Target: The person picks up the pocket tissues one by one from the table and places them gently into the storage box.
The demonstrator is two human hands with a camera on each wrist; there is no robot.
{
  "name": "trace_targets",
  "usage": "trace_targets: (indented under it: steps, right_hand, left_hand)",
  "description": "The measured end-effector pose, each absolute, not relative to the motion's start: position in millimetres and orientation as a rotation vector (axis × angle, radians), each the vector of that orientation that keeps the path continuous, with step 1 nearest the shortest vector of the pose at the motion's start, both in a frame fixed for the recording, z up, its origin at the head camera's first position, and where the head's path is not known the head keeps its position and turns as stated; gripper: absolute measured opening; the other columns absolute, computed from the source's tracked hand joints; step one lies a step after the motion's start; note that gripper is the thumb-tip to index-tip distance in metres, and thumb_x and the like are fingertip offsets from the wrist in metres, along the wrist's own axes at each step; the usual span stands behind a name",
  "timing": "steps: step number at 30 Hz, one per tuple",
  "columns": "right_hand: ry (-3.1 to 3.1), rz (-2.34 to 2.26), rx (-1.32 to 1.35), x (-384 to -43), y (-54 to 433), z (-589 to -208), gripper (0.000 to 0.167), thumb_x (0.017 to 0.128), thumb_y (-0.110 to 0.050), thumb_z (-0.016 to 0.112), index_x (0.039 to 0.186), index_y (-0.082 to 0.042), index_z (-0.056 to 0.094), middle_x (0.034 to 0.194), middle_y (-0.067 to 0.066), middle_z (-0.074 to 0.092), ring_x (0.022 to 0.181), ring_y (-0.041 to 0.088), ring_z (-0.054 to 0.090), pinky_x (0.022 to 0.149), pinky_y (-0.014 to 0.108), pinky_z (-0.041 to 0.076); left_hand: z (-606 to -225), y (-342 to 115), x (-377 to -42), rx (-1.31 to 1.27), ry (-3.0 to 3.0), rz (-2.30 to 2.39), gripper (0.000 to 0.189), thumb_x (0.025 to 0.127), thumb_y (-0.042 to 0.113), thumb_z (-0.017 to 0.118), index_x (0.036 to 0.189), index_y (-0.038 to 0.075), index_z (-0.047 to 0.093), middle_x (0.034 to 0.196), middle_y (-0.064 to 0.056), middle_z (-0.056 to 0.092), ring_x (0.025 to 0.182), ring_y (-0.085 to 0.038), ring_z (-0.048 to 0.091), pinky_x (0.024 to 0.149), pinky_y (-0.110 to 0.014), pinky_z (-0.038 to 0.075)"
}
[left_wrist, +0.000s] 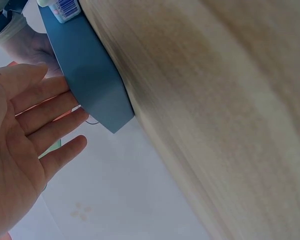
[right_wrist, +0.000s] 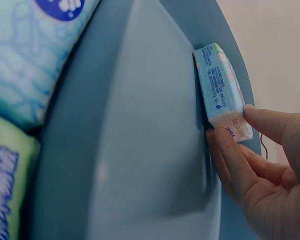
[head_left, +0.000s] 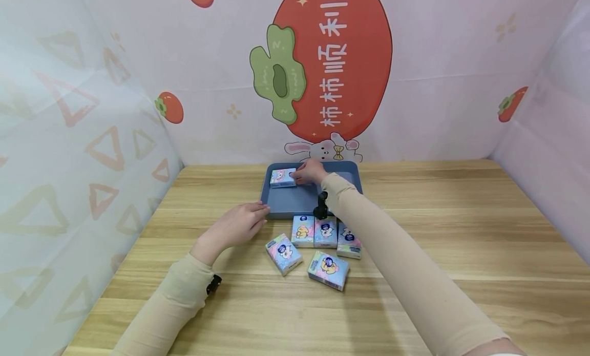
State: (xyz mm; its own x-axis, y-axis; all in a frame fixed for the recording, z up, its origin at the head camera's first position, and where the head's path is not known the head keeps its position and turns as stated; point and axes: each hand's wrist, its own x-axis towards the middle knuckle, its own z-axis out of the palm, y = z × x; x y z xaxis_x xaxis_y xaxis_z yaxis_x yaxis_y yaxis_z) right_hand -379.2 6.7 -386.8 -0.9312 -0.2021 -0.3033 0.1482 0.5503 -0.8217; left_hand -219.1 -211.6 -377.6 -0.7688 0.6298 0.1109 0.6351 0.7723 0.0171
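A blue-grey tray (head_left: 295, 198) stands at the back of the table. In its far left corner lies a small pack of tissues (head_left: 282, 177) with a pink cartoon print. My right hand (head_left: 311, 171) reaches over the tray and pinches the right end of that pack; in the right wrist view the thumb is on one side of the pack (right_wrist: 217, 82) and the fingertips on the other. My left hand (head_left: 239, 220) touches the tray's front left corner. Its fingers look nearly straight against the tray wall (left_wrist: 90, 70) in the left wrist view.
Three tissue packs (head_left: 302, 232) lie side by side along the tray's front edge, the rightmost partly behind my right forearm. Nearer to me are two more at an angle, one on the left (head_left: 283, 254) and one on the right (head_left: 329, 270). A printed cloth wall (head_left: 221, 135) rises behind.
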Motion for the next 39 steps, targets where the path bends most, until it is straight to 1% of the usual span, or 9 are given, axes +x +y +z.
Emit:
trace_targets:
  steps: [9, 16, 25, 33, 39]
  right_hand:
    - [2.435, -1.306, -0.047, -380, 6, -385, 0.034, 0.086, -0.025, 0.071, 0.111, -0.003, 0.065, 0.102, 0.011, 0.07, 0.096, 0.023, 0.069, 0.105, 0.04, 0.045]
    - [2.422, -1.314, -0.068, -378, 7, -382, 0.032, 0.087, -0.023, 0.07, 0.111, -0.002, 0.066, 0.104, 0.012, 0.069, 0.097, 0.024, 0.069, 0.104, 0.038, 0.046]
    - [2.434, -1.288, -0.093, -375, 8, -379, 0.029, 0.088, -0.023, 0.069, 0.108, -0.002, 0.068, 0.102, 0.012, 0.07, 0.096, 0.024, 0.068, 0.103, 0.038, 0.047]
    - [2.43, -1.288, -0.122, -374, 9, -376, 0.026, 0.088, -0.02, 0.068, 0.105, -0.001, 0.069, 0.103, 0.013, 0.07, 0.095, 0.024, 0.069, 0.094, 0.033, 0.053]
    - [2.463, -1.241, -0.153, -375, 10, -376, 0.026, 0.089, -0.021, 0.067, 0.106, -0.001, 0.069, 0.103, 0.013, 0.069, 0.095, 0.025, 0.067, 0.089, 0.034, 0.056]
  left_hand:
    - [-378, -211, -220, -1.025, -2.861, -0.087, 0.034, 0.095, 0.017, 0.057, 0.124, 0.0, 0.062, 0.126, -0.017, 0.062, 0.119, -0.03, 0.057, 0.1, -0.043, 0.049]
    - [-378, -211, -219, -1.016, -2.87, -0.087, 0.034, 0.095, 0.017, 0.057, 0.124, 0.0, 0.061, 0.126, -0.017, 0.061, 0.12, -0.03, 0.057, 0.1, -0.043, 0.049]
    - [-378, -211, -219, -1.02, -2.864, -0.082, 0.033, 0.095, 0.016, 0.057, 0.124, 0.0, 0.062, 0.126, -0.016, 0.062, 0.12, -0.029, 0.057, 0.1, -0.043, 0.049]
    - [-379, -212, -219, -1.025, -2.857, -0.08, 0.033, 0.095, 0.016, 0.057, 0.124, 0.0, 0.062, 0.126, -0.017, 0.062, 0.119, -0.03, 0.057, 0.099, -0.044, 0.049]
    - [-379, -212, -219, -1.021, -2.859, -0.074, 0.034, 0.095, 0.017, 0.057, 0.124, 0.001, 0.062, 0.126, -0.017, 0.062, 0.12, -0.03, 0.057, 0.1, -0.044, 0.049]
